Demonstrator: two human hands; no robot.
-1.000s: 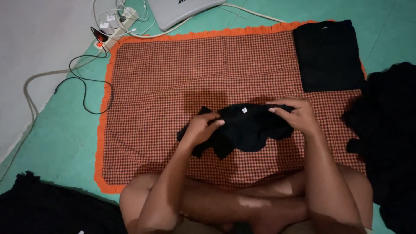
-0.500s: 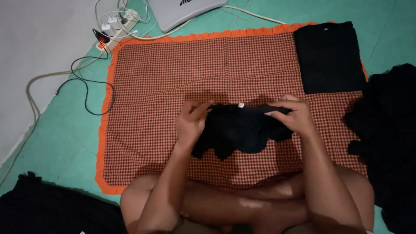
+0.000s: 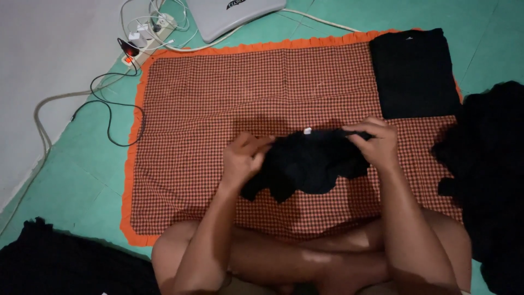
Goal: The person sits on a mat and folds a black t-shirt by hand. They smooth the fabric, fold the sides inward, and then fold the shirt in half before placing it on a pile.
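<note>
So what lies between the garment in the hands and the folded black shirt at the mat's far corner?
In the head view, only bare checked mat separates the black garment from the folded black shirt.

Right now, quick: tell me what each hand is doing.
Left hand: fingers closed on the black garment.
Right hand: fingers closed on the same black garment, at its top edge.

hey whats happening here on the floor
A person sits cross-legged on a teal floor and holds a bunched black garment up in both hands, left hand and right hand, over an orange-edged checked cloth. A folded black garment lies flat on the cloth's far right corner. Dark heaps of clothing sit at the right and near left. A grey laptop and a power strip with cables lie beyond the cloth.
</note>
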